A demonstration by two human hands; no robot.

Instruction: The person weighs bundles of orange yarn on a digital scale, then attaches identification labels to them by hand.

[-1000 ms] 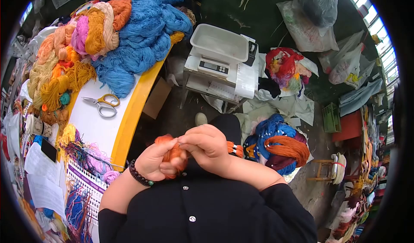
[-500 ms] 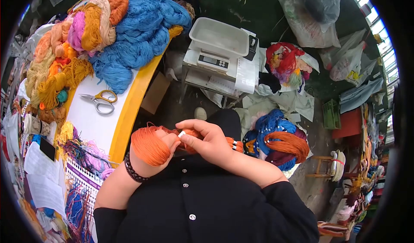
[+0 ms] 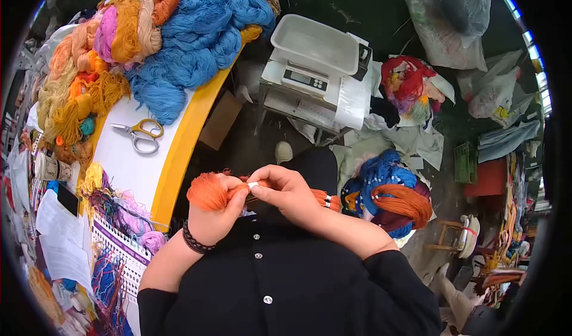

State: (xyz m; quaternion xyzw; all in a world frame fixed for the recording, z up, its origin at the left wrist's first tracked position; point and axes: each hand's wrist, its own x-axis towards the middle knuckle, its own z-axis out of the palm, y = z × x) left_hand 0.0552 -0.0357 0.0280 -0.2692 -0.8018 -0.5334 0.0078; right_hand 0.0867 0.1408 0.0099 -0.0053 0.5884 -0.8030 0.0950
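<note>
The orange yarn (image 3: pixel 205 192) has bunched into a smaller puff since the earlier frame, where it spread wide over the left hand (image 3: pixel 217 221).

It sits in front of the dark shirt (image 3: pixel 286 276), near the desk (image 3: pixel 134 151). The left fingers are closed around the yarn, and the right hand (image 3: pixel 292 200) has its fingers pinched tight on the white band (image 3: pixel 253 184) — a very small thing to grip. If that pinch gets weak, the band could slide or pop off. If the left fingers let go too soon, the loops could spread and get in a knot. A hard tug might rip the band or snag a thread. The right arm might also bump the orange bundle (image 3: pixel 333 203) beside it.
</note>
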